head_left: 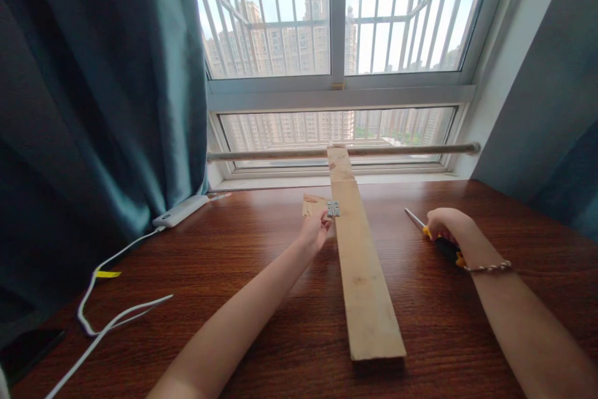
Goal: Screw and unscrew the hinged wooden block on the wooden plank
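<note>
We have our left hand (pixel 315 229) out on the dark wooden bench (pixel 243 274), its fingertips pinching the near edge of a small wooden piece (pixel 312 204) that lies just left of a long wooden plank (pixel 357 249); a small metal hinge (pixel 333 208) bridges the two, one leaf on each. The plank runs away from us, its far end reaching a pole (pixel 402 150) that spans the window (pixel 336 44). Our right hand (pixel 451 231) rests on the bench well to the right of the plank, fingers curled closed around the yellow-and-black handle of a screwdriver (pixel 432 236) whose metal shaft points up and left, clear of the wood. The weak point, we judge, is the small piece: it is held only by a light fingertip grip, so any push on the hinge could slide or pivot it away from the plank and leave the leaves skewed. We cannot tell whether screws sit in the hinge holes; if some are loose or missing, the joint may fold under pressure. The screwdriver tip would have to come close to our left fingers, and a slip off a screw head could jab them or scar the bench. A white cable (pixel 116 318) and power strip (pixel 180 211) lie well to the left, beside the teal curtain (pixel 93 88), apart from the work.
</note>
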`<state>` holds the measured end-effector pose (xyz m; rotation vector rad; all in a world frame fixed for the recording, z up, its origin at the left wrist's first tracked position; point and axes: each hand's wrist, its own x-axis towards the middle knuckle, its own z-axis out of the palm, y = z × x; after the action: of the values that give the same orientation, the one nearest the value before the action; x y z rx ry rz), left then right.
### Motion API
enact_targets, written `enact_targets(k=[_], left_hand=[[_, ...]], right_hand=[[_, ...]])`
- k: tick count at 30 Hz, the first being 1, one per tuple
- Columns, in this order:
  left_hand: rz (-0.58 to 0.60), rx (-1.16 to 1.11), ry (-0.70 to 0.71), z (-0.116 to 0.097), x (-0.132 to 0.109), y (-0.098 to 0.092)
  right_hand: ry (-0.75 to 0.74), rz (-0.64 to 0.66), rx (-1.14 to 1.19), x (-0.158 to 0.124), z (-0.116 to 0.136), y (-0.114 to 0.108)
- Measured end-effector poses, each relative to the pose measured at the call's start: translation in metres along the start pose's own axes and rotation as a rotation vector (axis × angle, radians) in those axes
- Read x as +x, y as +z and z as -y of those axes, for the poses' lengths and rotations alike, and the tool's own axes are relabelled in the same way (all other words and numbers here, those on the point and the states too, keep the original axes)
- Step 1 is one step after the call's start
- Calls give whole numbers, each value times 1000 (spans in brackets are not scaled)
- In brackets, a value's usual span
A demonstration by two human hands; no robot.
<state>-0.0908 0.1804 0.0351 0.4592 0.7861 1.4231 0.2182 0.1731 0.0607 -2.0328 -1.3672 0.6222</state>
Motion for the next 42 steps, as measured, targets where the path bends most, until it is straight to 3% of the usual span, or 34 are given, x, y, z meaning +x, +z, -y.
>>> enact_targets(k=[4,6,9,15,19,23,25,28,30,33,37,42], left_hand=[[21,-5,-63,-1,1,-2],[27,-20,-70,-2,1,-2],[34,-29,-79,-3,0,-2],[43,-11,-98,-6,-4,1],[37,-21,-106,-7,-4,0],[30,-42,-107,-5,0,-2],[19,-50,-108,-4,1,-3],[16,-42,-107,-3,2,-4],[21,-39,-99,-4,2,-4],[19,-44,-94,-4,2,-4],[30,-41,-111,-4,4,-4],[32,-38,-105,-4,4,-3]], right_hand=[[58,304,-50,-6,10,-14],[-53,417,186,-15,22,-20],[-233,479,645,-36,49,-20],[-300,338,1080,-72,97,4],[-437,414,1204,-87,108,13],[-505,391,1250,-93,127,11],[-547,315,1281,-89,142,12],[-681,35,1231,-78,159,21],[-718,-167,1174,-69,162,32],[-703,-263,1063,-57,153,50],[-638,-226,973,-45,136,65],[-503,-110,1110,-35,129,67]])
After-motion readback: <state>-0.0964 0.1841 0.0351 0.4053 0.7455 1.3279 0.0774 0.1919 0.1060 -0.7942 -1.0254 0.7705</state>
